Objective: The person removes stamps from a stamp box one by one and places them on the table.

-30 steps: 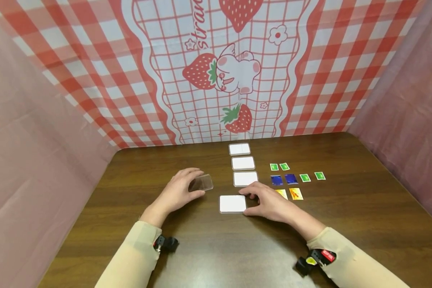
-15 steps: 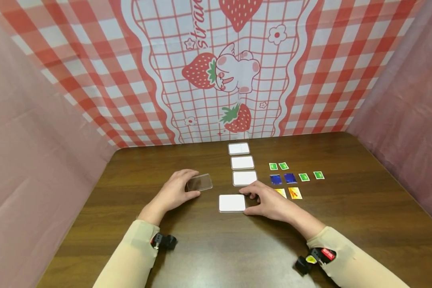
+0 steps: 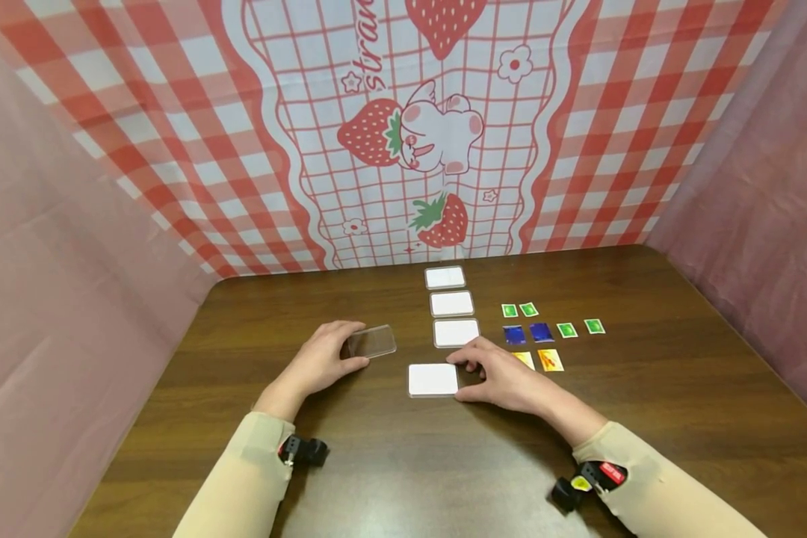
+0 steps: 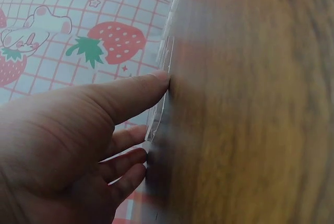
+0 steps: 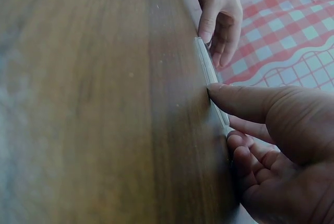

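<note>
In the head view, a clear plastic lid [image 3: 373, 341] lies low over the table at the left. My left hand [image 3: 316, 365] pinches its left end between thumb and fingers. The left wrist view shows the left thumb [image 4: 141, 96] at the lid's [image 4: 159, 114] near edge, with the other fingers behind it. My right hand [image 3: 504, 379] grips the right end of the nearest clear card case [image 3: 433, 379], which has a white face and lies flat. Its edge shows in the right wrist view, under the right thumb [image 5: 240, 101].
Several more white-faced cases [image 3: 456, 333] run in a column toward the backdrop [image 3: 403, 142]. Small green stickers [image 3: 567, 330], blue stickers [image 3: 541, 332] and yellow stickers [image 3: 550, 360] lie to the right. Pink cloths [image 3: 746, 224] flank the brown table [image 3: 403, 463].
My left hand has slid a little left along the clear lid, so more of the lid shows and its reflection differs. My right hand and the case stay in place.
</note>
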Motion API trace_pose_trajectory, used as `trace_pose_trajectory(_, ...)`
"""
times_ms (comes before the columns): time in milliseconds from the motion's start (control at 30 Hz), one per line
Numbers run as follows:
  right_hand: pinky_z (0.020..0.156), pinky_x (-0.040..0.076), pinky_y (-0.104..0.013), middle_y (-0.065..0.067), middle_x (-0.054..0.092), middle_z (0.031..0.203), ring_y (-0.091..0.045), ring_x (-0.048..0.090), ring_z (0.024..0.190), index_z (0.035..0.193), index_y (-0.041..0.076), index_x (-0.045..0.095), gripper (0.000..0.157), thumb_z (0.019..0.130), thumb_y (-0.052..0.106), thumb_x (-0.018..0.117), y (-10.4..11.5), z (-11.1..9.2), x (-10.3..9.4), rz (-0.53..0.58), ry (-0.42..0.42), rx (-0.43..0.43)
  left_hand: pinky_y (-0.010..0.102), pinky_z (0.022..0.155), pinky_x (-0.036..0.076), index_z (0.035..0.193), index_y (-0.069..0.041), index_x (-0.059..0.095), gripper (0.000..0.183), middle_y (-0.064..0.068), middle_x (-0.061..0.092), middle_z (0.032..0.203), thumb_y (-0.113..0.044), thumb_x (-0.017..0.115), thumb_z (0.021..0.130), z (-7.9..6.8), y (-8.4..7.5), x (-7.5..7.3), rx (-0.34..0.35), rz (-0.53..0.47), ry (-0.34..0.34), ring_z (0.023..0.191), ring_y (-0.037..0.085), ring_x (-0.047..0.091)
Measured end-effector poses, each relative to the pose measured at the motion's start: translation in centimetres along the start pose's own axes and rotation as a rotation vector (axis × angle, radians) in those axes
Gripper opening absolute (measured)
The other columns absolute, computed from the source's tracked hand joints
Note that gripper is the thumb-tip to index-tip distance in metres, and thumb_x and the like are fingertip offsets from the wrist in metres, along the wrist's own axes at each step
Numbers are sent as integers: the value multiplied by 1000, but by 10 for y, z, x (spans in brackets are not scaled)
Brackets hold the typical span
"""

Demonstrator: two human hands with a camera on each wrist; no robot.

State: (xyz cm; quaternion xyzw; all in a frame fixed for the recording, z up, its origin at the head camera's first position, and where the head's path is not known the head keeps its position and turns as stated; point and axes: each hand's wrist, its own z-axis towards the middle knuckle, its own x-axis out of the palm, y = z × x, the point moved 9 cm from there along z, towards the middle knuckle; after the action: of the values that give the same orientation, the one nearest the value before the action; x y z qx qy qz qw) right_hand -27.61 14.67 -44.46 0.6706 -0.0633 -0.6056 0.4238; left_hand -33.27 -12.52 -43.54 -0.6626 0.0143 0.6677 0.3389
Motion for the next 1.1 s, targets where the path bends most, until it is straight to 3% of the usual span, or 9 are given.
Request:
trace_pose_trajectory(233,85,54,-35,-4,63,117,-16,60,101,136,8,75,49,92,24,92,2,0,0,-3,2,2,61,116,45,150,0,63,59,22,65,147,-25,84,101,1,1,0,60,-9,-42,140,44,55)
trace_pose_trajectory(467,86,55,-35,-4,63,117,-17,60,102,135,6,75,50,92,24,92,2,-1,0,6,-3,-12,60,117,46,149,-2,64,55,20,66,146,-20,84,101,0,-1,-1,32,1,-21,139,43,56)
trace_pose_trajectory(667,81,54,-34,-4,62,113,-16,60,97,135,4,74,51,92,25,91,3,-2,-1,14,-32,-81,56,114,48,145,-5,68,51,16,69,142,-22,86,100,1,-5,-2,42,14,-41,134,39,60)
trace_pose_trajectory(933,85,55,-34,-4,62,114,-16,60,98,136,5,74,52,91,25,93,2,-2,-1,18,-9,-6,55,116,47,144,-8,69,52,11,70,141,-26,87,99,2,-30,-3,112,-32,-46,134,33,62)
trace_pose_trajectory(1100,84,54,-31,-5,62,113,-15,60,97,134,5,74,49,92,23,93,2,-1,-3,30,-9,-4,51,115,49,143,-10,70,51,7,71,140,-27,87,99,3,-49,2,167,-45,-23,134,30,61)
